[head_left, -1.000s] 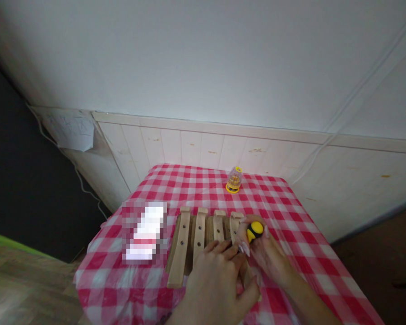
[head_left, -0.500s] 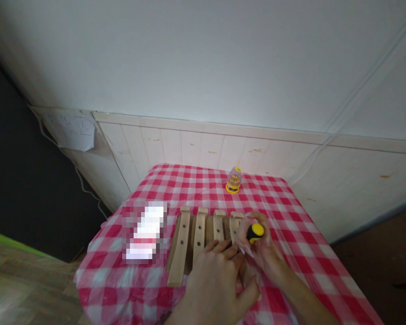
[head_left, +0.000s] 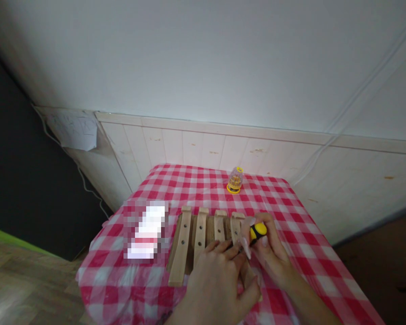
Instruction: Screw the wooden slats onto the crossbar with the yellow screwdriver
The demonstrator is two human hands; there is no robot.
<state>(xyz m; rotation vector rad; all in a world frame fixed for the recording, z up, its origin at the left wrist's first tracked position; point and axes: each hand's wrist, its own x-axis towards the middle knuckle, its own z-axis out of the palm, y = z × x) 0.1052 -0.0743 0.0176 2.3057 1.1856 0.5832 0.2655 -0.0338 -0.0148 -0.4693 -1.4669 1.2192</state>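
A wooden rack (head_left: pixel 186 246) of several pale slats with hooked far ends lies on the table, dark screws showing in the slats. My left hand (head_left: pixel 216 280) rests over its right half, fingers bent across the slats and thumb along the right side, gripping it. My right hand (head_left: pixel 272 257) is closed around a yellow and black screwdriver (head_left: pixel 258 231), tilted over the rightmost slat. The fingers hide the screwdriver's tip and the spot it meets. Behind the rack stands a clear, yellow-based bit case (head_left: pixel 235 180).
A red and white checked cloth (head_left: pixel 189 183) covers the table. Left of the rack lies a pixelated white item (head_left: pixel 147 232). A pale panelled wall (head_left: pixel 203 149) borders the far edge, and a dark panel (head_left: pixel 37 180) stands at the left.
My right hand has turned around the screwdriver, and its handle leans further right. My left hand stays in place on the rack. The view has shifted slightly.
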